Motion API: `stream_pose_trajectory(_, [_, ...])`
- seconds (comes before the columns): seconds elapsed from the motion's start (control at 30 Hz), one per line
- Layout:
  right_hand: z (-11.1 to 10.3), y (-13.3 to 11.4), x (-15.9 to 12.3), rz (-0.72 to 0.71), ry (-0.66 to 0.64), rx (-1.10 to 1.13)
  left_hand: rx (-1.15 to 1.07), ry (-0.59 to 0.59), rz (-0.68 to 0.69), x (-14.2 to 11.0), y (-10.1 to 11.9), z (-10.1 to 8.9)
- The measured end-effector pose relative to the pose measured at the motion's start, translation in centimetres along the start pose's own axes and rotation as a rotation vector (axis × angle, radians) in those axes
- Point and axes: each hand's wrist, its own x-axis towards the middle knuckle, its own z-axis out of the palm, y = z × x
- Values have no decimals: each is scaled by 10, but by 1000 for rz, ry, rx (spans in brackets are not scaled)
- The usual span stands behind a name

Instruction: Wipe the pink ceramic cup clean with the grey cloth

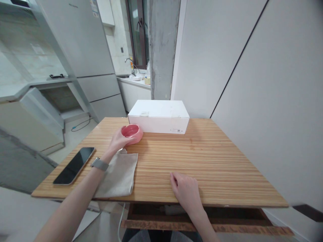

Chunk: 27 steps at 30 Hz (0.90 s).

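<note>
My left hand grips a glossy pink bowl by its near left side, thumb toward the front and fingers behind the rim. The bowl is at the left of the table, just in front of a white box. Under my left wrist lies a folded beige cloth, partly hidden by the forearm. Near the table's front edge, my right hand rests on the wood with its fingers curled in a loose fist. Nothing shows in it.
A long white box stands at the back of the wooden table. A black phone lies at the left edge. Below the front edge an open drawer sticks out. A white wall rises on the right.
</note>
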Motion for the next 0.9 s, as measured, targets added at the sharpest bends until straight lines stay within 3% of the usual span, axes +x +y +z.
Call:
stream_pose_trajectory(0.2, [0,0,-1,-1,17,23,-14,-217,163,-13,27,66])
stream_pose_trajectory(0.3, [0,0,-2,-6,22,33,9,-256,220,-25,30,98])
stream_pose_trajectory(0.4, [0,1,-3,-8,20,38,39,-265,238,-31,28,116])
stream_pose_trajectory(0.77, [-2,0,-3,-13,9,67,95,-270,193,-28,20,126])
stream_pose_trajectory(0.9, [0,1,-3,-12,2,67,176,-328,172,-41,38,106])
